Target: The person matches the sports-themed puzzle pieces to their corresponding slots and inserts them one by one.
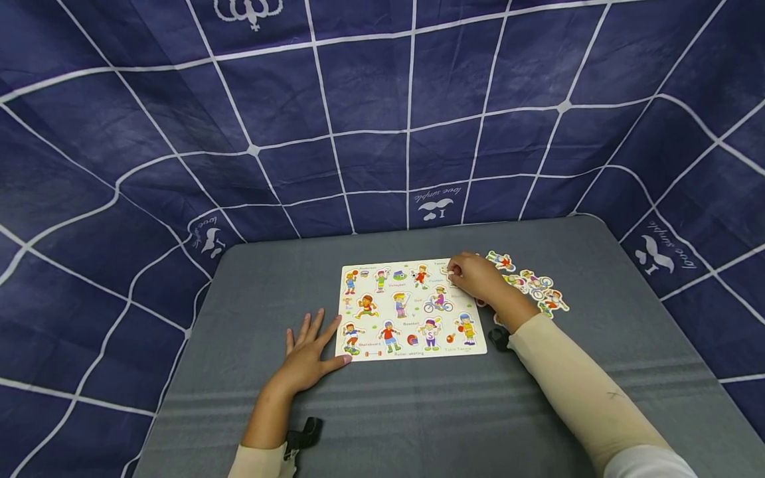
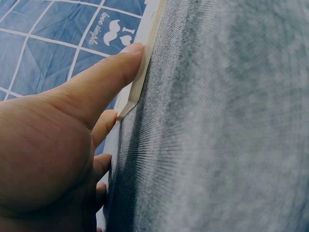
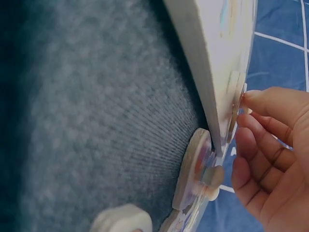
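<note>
A white puzzle board (image 1: 412, 309) printed with sports children lies flat on the grey table (image 1: 418, 411). My left hand (image 1: 307, 353) lies flat on the cloth with its fingers spread, and its thumb (image 2: 108, 72) touches the board's near left corner (image 2: 140, 82). My right hand (image 1: 472, 275) hovers over the board's far right corner with curled fingers (image 3: 263, 104), pinching a small puzzle piece (image 3: 235, 94) against the board's face. Several loose pieces (image 1: 532, 284) lie just right of that hand, and one with a peg (image 3: 199, 169) rests against the board's edge (image 3: 207, 72).
A dark blue cloth with a white grid (image 1: 382, 119) walls in the table at the back and on both sides. Bare grey tabletop stretches in front of the board and to its left. Another loose piece (image 3: 120, 220) lies near the right wrist.
</note>
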The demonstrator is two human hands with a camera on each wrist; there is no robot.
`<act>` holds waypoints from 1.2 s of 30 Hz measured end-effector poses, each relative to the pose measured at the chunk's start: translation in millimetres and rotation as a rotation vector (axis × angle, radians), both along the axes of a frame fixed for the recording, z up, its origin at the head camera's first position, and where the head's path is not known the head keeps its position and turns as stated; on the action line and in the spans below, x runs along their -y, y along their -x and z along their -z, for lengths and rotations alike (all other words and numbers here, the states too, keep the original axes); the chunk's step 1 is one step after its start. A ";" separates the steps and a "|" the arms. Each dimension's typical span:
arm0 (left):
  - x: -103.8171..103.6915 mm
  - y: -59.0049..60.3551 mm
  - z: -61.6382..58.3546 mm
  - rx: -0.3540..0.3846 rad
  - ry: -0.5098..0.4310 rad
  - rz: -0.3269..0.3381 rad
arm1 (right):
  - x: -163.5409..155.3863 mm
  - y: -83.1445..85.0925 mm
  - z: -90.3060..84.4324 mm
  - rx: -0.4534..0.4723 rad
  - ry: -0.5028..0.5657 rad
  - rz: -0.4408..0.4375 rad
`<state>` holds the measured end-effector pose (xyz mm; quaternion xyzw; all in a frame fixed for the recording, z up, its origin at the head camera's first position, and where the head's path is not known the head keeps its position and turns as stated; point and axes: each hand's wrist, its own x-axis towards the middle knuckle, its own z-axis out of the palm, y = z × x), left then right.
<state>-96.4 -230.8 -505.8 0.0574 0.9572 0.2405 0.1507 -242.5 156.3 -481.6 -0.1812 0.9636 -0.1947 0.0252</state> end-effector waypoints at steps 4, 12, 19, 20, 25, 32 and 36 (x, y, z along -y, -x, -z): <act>0.2 0.4 0.8 -0.005 0.004 0.004 | 0.0 2.4 1.6 -0.002 -0.006 0.003; -0.1 0.0 1.0 -0.007 0.001 0.007 | -0.3 4.3 1.9 0.009 -0.010 0.006; -0.3 -0.1 0.3 -0.006 0.000 0.005 | -1.1 2.6 1.7 0.018 -0.010 0.008; -0.3 -0.1 0.2 -0.006 0.000 0.005 | -1.1 2.5 2.0 0.017 -0.009 0.008; -0.2 -0.5 0.2 -0.002 -0.015 0.003 | -2.2 2.7 3.3 0.000 -0.002 -0.005; -0.4 -0.8 -0.3 0.000 -0.023 0.000 | -7.1 3.1 0.9 0.022 0.064 0.025; -0.5 -1.0 -1.0 0.000 -0.023 0.001 | -11.9 4.2 -0.7 0.025 0.116 0.044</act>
